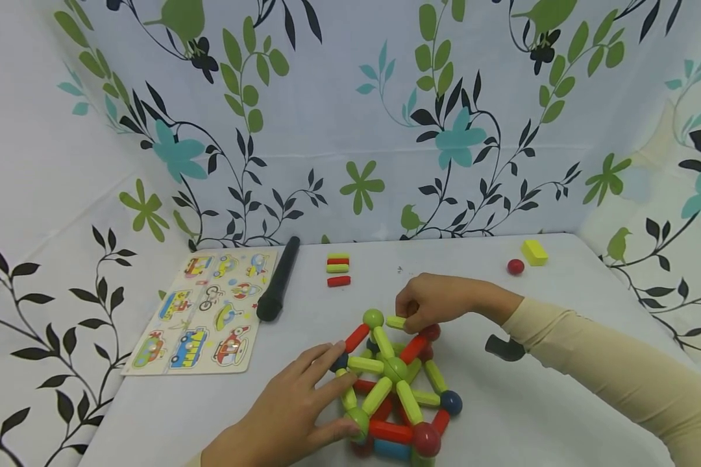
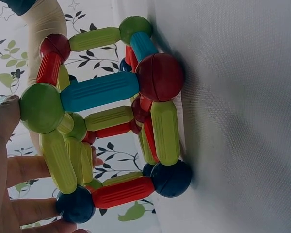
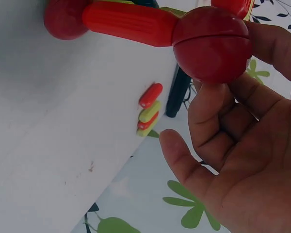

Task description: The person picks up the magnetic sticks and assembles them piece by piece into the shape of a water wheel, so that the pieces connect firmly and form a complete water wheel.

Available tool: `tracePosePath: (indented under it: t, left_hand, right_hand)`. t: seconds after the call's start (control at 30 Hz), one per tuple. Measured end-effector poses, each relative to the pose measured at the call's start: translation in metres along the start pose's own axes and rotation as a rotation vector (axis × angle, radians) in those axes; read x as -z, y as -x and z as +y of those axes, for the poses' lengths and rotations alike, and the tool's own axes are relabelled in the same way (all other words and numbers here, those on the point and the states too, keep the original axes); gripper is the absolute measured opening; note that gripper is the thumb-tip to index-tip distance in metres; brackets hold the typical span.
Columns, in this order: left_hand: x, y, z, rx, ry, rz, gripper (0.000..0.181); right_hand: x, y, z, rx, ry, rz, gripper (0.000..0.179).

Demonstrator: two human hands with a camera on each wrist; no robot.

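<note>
A construction (image 1: 395, 368) of coloured magnetic rods and balls stands on the table before me, with two tiers showing in the left wrist view. My left hand (image 1: 304, 395) holds its left side, the thumb against a green ball (image 2: 40, 108) and fingers at a dark blue ball (image 2: 75, 204). Behind the top, my right hand (image 1: 432, 301) pinches a yellow-green rod (image 1: 394, 322), whose free end lies close to the upper green ball (image 1: 373, 318). In the right wrist view, right fingers are at a red ball (image 3: 212, 44) joined to a red rod (image 3: 131, 23); the pinched rod is hidden there.
Several loose red and yellow-green rods (image 1: 338, 269) lie at the back middle. A black microphone (image 1: 278, 279) lies beside a picture puzzle board (image 1: 248, 311) on the left. At the back right are a red ball (image 1: 515, 266) and a yellow block (image 1: 534, 253).
</note>
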State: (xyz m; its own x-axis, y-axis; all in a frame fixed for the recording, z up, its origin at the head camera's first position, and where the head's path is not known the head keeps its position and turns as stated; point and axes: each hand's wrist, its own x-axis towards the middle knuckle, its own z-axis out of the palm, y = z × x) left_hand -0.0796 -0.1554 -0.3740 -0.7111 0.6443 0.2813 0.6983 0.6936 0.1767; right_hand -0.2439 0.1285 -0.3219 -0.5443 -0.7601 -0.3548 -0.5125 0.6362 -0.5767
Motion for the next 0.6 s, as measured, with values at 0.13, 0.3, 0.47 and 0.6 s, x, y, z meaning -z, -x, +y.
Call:
tracePosePath:
  t: [0.13, 0.3, 0.47, 0.6]
  left_hand:
    - [-0.001, -0.001, 0.001, -0.007, 0.003, 0.007, 0.062]
    - [-0.001, -0.002, 0.001, -0.017, -0.001, 0.005, 0.062]
    - [0.0, -0.002, 0.001, -0.005, -0.003, -0.012, 0.063]
    - [0.001, -0.002, 0.001, 0.006, 0.001, -0.027, 0.063]
  right_hand:
    - [-0.002, -0.001, 0.001, 0.014, 0.036, 0.035, 0.004]
    - [-0.004, -0.001, 0.002, 0.009, 0.034, 0.057, 0.005]
    - [-0.003, 0.002, 0.004, 0.017, 0.023, 0.069, 0.008]
    - [0.003, 0.008, 0.01, 0.023, 0.03, 0.116, 0.014]
